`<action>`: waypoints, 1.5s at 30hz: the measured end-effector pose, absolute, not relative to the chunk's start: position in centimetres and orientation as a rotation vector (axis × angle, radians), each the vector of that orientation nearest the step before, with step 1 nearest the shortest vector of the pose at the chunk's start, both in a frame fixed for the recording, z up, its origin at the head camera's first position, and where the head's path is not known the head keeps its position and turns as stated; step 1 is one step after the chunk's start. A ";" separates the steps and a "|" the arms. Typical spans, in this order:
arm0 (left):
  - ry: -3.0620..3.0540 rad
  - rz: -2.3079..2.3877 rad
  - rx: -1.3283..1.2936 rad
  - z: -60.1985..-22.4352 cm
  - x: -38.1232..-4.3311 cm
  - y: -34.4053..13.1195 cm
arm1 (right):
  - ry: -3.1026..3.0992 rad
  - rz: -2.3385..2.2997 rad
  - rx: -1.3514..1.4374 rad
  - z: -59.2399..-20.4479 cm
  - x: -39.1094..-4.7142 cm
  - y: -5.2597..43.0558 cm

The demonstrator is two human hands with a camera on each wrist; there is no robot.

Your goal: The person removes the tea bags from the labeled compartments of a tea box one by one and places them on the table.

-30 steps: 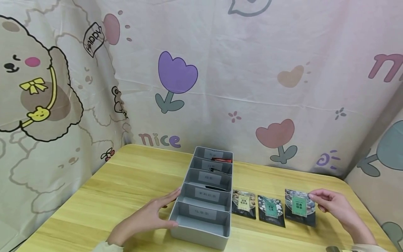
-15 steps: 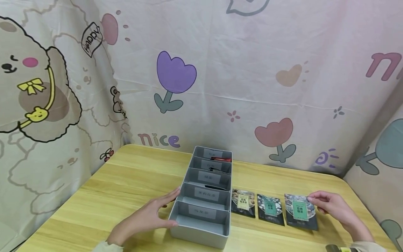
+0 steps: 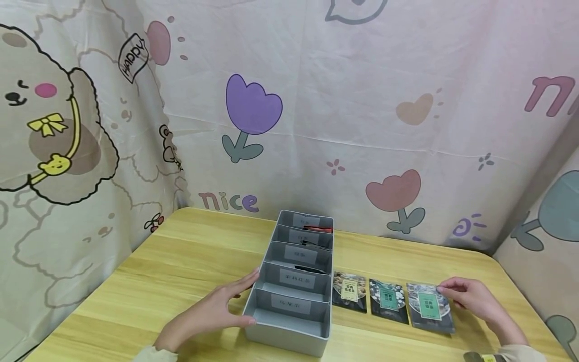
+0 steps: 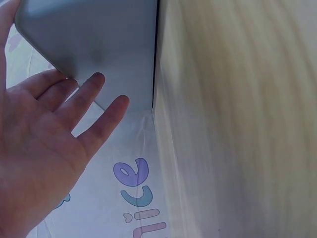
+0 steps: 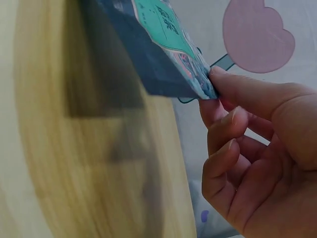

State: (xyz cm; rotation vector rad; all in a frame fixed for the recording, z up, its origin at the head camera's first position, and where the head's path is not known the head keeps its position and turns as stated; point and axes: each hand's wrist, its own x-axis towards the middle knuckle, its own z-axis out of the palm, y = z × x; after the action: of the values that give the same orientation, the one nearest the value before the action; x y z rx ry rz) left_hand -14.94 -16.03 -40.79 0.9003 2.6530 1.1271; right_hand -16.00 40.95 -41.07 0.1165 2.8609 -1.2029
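My right hand (image 3: 470,300) pinches the upper right corner of a dark tea sachet (image 3: 428,306) with a green label, between thumb and index finger. In the right wrist view this sachet (image 5: 153,54) is held over the table, its shadow below. To its left lie a sachet with a teal label (image 3: 388,300) and one with a yellow label (image 3: 349,291). A long grey divided box (image 3: 285,340) stands left of them, with a paper label in each compartment. My left hand (image 3: 217,307) rests at the box's left wall, thumb near the front corner, fingers fairly straight.
Inside the rear compartments, a red packet (image 3: 318,229) and dark packets (image 3: 316,245) show their edges. The wooden table (image 3: 190,251) ends at a printed cloth backdrop (image 3: 312,100). A dark and yellow band (image 3: 484,357) is near the right sleeve.
My right hand has brought the green-labelled sachet slightly toward the front and then left, closer to the teal-labelled one. The left hand and the box have stayed in place.
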 end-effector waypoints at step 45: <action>2.657 1.128 0.904 -40.8 -14.9 -16.0 | 2.970 -1.047 0.160 -41.2 -16.5 40.5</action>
State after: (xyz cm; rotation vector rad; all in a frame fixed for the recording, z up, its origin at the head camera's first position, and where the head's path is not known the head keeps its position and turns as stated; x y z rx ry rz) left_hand -14.90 -16.03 -40.83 0.9040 2.6566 1.1278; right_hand -16.49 40.48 -41.17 0.1596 2.9695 -1.0471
